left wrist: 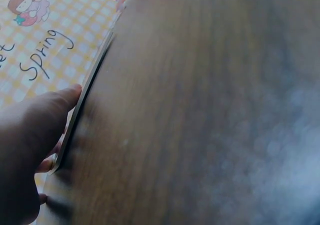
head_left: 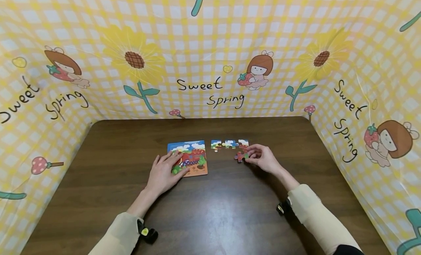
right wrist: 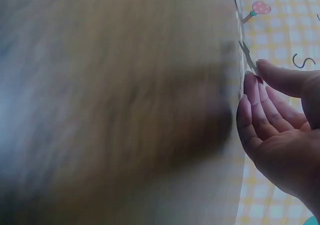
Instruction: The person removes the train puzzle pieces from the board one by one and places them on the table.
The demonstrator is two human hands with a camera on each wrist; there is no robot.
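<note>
My left hand (head_left: 165, 173) rests on the picture board (head_left: 194, 167), a flat square with a blue sky, a red building and an orange ground. In the left wrist view the thumb of the left hand (left wrist: 35, 130) lies at the near side of the thin board (left wrist: 82, 97). My right hand (head_left: 263, 159) pinches a jigsaw piece (head_left: 241, 157) with red and green print between thumb and fingers. The right wrist view shows this piece (right wrist: 248, 55) tilted, edge-on above the tabletop. Just behind it lies a row of joined-looking sky pieces (head_left: 230, 143).
The dark wooden table (head_left: 210, 211) carries the board and pieces. A yellow checked cloth (head_left: 210, 39) with printed flowers and lettering walls in the back and both sides.
</note>
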